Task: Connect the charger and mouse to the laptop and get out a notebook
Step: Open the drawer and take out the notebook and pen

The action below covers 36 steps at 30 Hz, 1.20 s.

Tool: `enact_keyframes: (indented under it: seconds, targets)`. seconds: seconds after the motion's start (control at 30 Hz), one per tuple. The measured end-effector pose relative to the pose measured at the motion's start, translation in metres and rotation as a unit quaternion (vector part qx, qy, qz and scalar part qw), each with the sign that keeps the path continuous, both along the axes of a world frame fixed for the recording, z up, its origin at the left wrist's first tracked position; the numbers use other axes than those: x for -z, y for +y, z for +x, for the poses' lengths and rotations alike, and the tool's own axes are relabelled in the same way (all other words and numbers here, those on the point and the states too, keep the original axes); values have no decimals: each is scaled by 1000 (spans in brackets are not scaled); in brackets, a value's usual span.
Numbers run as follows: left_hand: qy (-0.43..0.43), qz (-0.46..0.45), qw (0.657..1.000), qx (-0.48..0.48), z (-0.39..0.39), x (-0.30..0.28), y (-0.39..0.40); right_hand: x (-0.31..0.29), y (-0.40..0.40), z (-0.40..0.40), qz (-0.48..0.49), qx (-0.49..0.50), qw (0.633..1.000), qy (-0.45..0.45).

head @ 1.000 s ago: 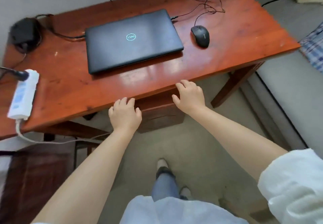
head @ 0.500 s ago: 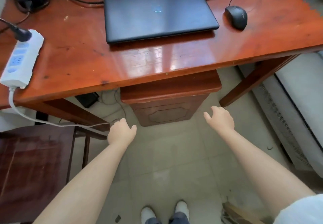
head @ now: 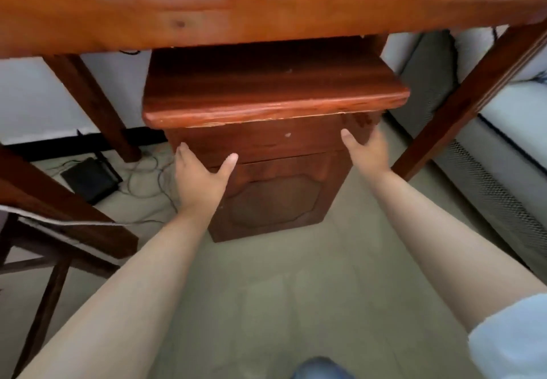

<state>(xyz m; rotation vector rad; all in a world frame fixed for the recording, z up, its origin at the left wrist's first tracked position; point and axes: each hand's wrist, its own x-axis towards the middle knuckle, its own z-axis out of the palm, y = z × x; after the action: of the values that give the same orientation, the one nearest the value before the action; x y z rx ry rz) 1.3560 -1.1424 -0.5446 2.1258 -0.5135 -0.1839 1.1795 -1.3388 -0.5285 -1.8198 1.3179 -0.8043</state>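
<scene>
A small dark wooden cabinet [head: 275,201] stands on the floor under the red-brown desk [head: 236,8]. Its closed drawer front [head: 266,139] sits just below the overhanging top [head: 272,91]. My left hand [head: 201,177] is open, fingers spread, at the cabinet's front left corner by the drawer's lower edge. My right hand [head: 367,150] is open at the drawer's right end, fingertips at or near the wood. Neither hand holds anything. The laptop, mouse, charger and any notebook are out of view.
A black box [head: 88,180] with thin cables [head: 148,177] lies on the floor left of the cabinet. Desk legs [head: 461,106] slant down on both sides. A dark wooden chair [head: 44,260] stands at the left. A grey couch edge [head: 515,130] runs along the right.
The view dropped from the desk top to under the desk. Both hands moved off the desk edge, down and forward to the cabinet's drawer front.
</scene>
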Motion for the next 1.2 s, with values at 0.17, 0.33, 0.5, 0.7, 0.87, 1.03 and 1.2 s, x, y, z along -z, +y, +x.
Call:
enact_keyframes:
  seconds: [0.17,0.33,0.5,0.7,0.87,1.03,1.2]
  targets:
    - [-33,-79,995,-46,1,14,-15,14,-11,8,-37,19,988,-147]
    - [-31,-72,994,-72,12,-2,-17,6,-19,18,11,54,985,-162]
    - [-23,22,987,-155,20,-22,-23,-1,-30,20,46,78,989,-119]
    - [-14,3,986,-168,20,-16,-28,8,-31,28,14,125,984,-122]
    - [2,-35,980,-194,15,-9,-35,11,-32,29,6,139,983,-121]
    - [-2,-72,975,-212,19,-3,-34,9,-30,21,25,124,983,-131]
    - [-3,-115,971,-211,23,-3,-32,5,-34,11,57,86,985,-139]
